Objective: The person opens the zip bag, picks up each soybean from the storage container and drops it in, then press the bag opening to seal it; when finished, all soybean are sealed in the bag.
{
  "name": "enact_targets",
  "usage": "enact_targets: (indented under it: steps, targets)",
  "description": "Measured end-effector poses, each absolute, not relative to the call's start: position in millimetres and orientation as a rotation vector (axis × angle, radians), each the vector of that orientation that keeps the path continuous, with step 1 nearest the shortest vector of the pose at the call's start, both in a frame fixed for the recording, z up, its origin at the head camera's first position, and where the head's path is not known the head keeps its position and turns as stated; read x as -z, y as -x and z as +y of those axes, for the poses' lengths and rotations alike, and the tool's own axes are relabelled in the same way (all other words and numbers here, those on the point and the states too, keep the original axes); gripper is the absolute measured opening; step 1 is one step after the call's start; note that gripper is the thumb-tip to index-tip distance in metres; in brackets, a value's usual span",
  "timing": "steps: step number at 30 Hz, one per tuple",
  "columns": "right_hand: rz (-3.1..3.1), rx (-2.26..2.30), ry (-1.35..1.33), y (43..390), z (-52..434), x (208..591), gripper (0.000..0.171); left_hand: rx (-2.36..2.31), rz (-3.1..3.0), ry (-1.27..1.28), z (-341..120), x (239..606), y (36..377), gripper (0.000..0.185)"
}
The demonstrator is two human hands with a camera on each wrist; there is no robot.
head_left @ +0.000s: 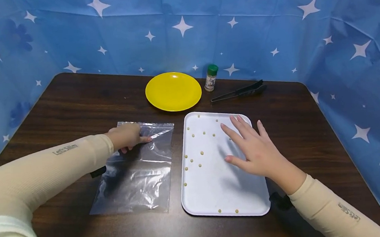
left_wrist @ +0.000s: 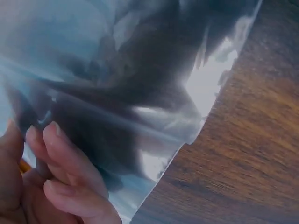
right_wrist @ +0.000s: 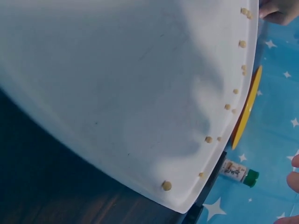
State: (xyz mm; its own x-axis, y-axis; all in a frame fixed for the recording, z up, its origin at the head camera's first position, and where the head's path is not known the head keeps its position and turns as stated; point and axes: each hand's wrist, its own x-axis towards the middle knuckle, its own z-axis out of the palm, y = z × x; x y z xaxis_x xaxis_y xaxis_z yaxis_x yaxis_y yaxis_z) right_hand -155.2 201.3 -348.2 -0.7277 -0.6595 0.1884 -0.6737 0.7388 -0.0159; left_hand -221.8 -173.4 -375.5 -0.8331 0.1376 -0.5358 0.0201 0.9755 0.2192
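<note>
On the left, a clear plastic bag [head_left: 140,175] lies on the table, creased and shiny. My left hand [head_left: 127,136] holds it near its top edge, one finger stretched out to the right. In the left wrist view, several fingertips [left_wrist: 70,158] curl close to the bag's film [left_wrist: 117,93]; the exact grip is partly hidden. A white tray [head_left: 216,184] lies right of the bag, with several small round tan beans [head_left: 199,165] scattered over it. Above the tray's right side hovers my right hand [head_left: 255,150], fingers spread and holding nothing.
Behind the bag and tray, a yellow plate [head_left: 173,91] sits by the table's [head_left: 106,92] back edge. Right of it stand a green-capped shaker bottle [head_left: 210,78] and, lying flat, black-handled tongs [head_left: 238,91]. A blue star-patterned cloth [head_left: 202,27] surrounds the table's back and sides.
</note>
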Motion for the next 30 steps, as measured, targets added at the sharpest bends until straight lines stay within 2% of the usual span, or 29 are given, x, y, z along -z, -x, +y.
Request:
enact_targets:
  steps: [5,11,15,23,26,30]
  targets:
    - [-2.79,-0.1,-1.044,156.4,201.9,350.5,0.069,-0.343,2.545,-0.17,-176.8,374.5,223.4,0.044]
    - [-2.819,-0.149,-1.016,161.4,200.9,352.6,0.046,-0.336,2.69,-0.343,-179.9,362.4,217.8,0.038]
    - [-2.896,-0.389,-0.964,166.3,197.5,350.8,0.035,-0.28,2.948,-0.647,-177.4,342.6,205.0,0.03]
    - [-2.904,-1.092,-1.007,170.6,158.6,331.9,0.025,-0.256,3.158,-1.516,-160.6,324.1,172.8,0.034]
    - [-2.891,-1.267,-1.077,167.5,140.2,327.1,0.024,-0.233,3.117,-1.665,-149.5,326.6,163.9,0.032]
    - [-2.881,-1.401,-1.189,161.1,125.2,325.5,0.02,-0.194,3.106,-1.715,-138.2,331.2,158.9,0.032]
